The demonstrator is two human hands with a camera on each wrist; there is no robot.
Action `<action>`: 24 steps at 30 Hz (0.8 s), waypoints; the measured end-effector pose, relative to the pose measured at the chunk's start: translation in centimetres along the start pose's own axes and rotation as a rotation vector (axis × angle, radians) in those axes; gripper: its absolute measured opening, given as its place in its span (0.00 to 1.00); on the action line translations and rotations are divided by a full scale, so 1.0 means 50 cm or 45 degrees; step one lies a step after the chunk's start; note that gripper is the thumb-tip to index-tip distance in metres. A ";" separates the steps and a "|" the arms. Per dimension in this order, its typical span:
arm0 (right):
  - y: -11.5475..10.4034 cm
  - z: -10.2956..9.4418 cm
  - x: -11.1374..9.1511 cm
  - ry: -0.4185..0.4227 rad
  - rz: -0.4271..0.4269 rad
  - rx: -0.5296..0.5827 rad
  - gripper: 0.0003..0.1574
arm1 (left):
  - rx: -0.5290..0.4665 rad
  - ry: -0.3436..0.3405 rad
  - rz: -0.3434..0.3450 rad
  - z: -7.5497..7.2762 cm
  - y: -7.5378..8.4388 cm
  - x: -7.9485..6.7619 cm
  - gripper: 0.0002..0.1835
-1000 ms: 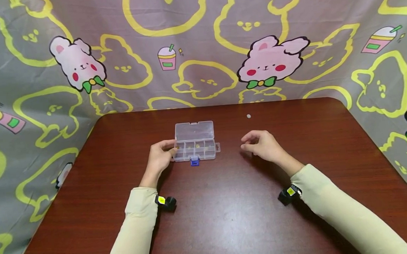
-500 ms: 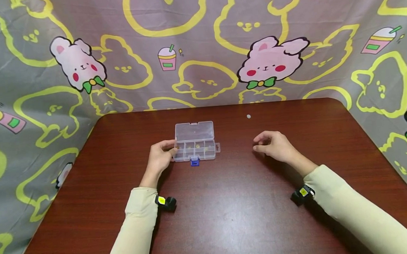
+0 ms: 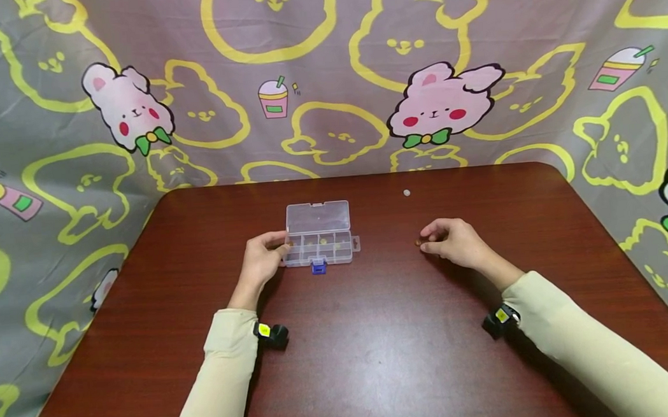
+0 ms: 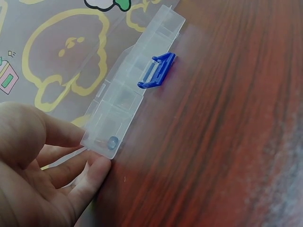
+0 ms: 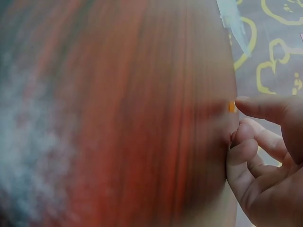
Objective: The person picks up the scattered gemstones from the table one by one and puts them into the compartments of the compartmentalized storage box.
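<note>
Clear plastic box [image 3: 337, 258] sits just L of ctr in head view, on the red-brown table [image 3: 343, 361], w/ lid [image 3: 317, 218] swung back toward top of frame and blue latch [image 3: 318, 268] undone at its near edge. L hand [image 3: 265, 258] has hold of the box's left end, thumb & fingers bent, pinching the corner; only a small gap btwn them. Small yellowish bits [image 3: 323, 241] show in the comps; in left wrist view a blue-grey bead [image 4: 112, 143] sits in the comp nearest the thumb, lower L of frame.

R hand [image 3: 456, 242], R of ctr, fingers part-curled, thumb & index a little apart. Tiny orange piece [image 3: 418, 242] is right at their tips; can't tell if it's pinched or only touched. White round piece [image 3: 406, 192] lies near table's far edge, upper R of ctr. Patterned cloth [image 3: 326, 75] fills top of frame.
</note>
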State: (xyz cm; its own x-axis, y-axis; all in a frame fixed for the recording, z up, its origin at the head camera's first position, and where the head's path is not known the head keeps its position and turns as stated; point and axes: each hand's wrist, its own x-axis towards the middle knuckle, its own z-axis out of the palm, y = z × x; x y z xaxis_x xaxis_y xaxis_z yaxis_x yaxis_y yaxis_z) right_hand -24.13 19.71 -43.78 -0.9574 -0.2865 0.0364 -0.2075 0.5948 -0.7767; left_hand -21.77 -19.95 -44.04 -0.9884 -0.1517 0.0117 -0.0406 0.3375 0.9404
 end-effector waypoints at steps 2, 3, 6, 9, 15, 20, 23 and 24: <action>0.000 0.002 0.002 -0.013 0.019 0.016 0.13 | -0.002 0.002 -0.004 0.000 0.000 -0.001 0.17; -0.001 0.003 0.003 -0.021 0.030 0.023 0.13 | -0.004 0.003 -0.005 0.000 -0.001 -0.001 0.17; -0.002 0.006 0.006 -0.040 0.064 0.038 0.13 | -0.002 0.002 -0.006 0.000 0.000 -0.002 0.17; -0.002 0.008 0.009 -0.051 0.070 0.043 0.13 | 0.002 0.005 -0.013 0.001 0.003 -0.003 0.17; 0.000 0.012 0.012 -0.045 0.062 0.023 0.12 | 0.004 0.010 -0.015 0.002 0.003 -0.004 0.17; 0.000 0.013 0.013 -0.032 0.033 -0.006 0.11 | 0.011 0.012 -0.016 0.002 0.003 -0.003 0.17; 0.001 0.014 0.013 -0.027 0.015 -0.013 0.12 | 0.008 0.010 -0.022 0.002 0.003 -0.004 0.17; 0.001 0.015 0.013 -0.026 0.008 -0.015 0.12 | 0.005 0.011 -0.022 0.002 0.003 -0.004 0.16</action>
State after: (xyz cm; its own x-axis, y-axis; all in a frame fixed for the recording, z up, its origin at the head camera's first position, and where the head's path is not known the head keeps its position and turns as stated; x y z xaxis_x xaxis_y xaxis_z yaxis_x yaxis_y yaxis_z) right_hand -24.61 18.99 -44.25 -0.9543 -0.2981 0.0187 -0.2042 0.6055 -0.7692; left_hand -21.60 -19.80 -43.92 -0.9862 -0.1654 -0.0014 -0.0581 0.3384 0.9392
